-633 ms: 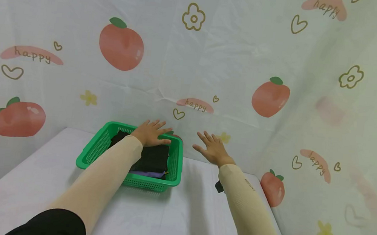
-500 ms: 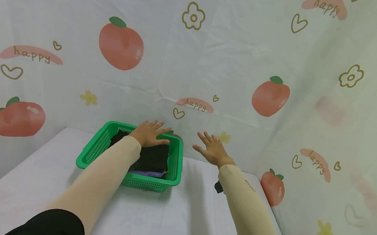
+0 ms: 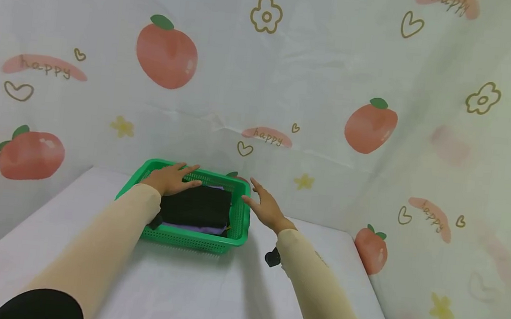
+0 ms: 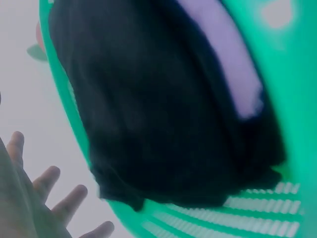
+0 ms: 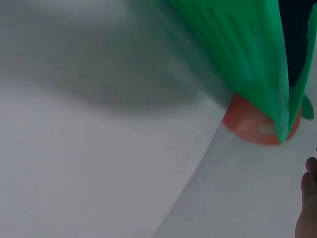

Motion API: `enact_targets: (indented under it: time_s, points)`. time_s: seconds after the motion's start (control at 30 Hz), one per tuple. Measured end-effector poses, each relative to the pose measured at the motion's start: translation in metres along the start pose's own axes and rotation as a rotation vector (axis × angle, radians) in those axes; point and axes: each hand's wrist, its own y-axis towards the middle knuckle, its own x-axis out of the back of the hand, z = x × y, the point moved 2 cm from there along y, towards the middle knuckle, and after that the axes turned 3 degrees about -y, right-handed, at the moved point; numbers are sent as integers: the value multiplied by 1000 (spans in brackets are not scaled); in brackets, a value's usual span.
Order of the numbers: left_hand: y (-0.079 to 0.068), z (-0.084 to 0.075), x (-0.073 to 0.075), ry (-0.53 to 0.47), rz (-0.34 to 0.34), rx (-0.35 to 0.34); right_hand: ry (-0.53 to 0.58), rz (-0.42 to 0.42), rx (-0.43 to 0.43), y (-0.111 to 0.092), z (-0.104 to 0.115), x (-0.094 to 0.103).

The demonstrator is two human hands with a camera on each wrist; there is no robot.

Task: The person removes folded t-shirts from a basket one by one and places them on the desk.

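Note:
A green plastic basket (image 3: 203, 245) with slotted sides stands on the white-covered table near the back wall. Inside it lies folded black cloth (image 3: 197, 206), with a strip of purple cloth (image 4: 228, 64) showing along its edge. My left hand (image 3: 170, 178) is over the basket's left part, fingers spread and holding nothing. In the left wrist view its fingers (image 4: 72, 203) appear beside the rim, apart from the cloth. My right hand (image 3: 269, 209) is by the basket's right end, fingers extended and nothing in them. Whether it touches the rim I cannot tell.
The white tabletop (image 3: 177, 296) extends in front of the basket. A white wall sheet (image 3: 310, 72) printed with peaches, flowers and hearts rises behind and along the right side. A small black device (image 3: 272, 257) sits under my right wrist.
My left hand has moved left across the basket, uncovering more black cloth. My right hand has come left to the basket's right end. The head view has tipped slightly downward.

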Motion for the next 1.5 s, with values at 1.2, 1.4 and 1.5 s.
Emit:
enact_targets:
  time_s: [1.2, 1.4, 1.5]
  points:
    - [-18, 64, -43, -441, -19, -25, 508, -85, -407, 21, 26, -100]
    - [-22, 68, -48, -445, -47, 6, 530, -55, -420, 22, 28, -99]
    - [-23, 67, -48, -459, -47, 20, 553, -46, -427, 21, 28, -97]
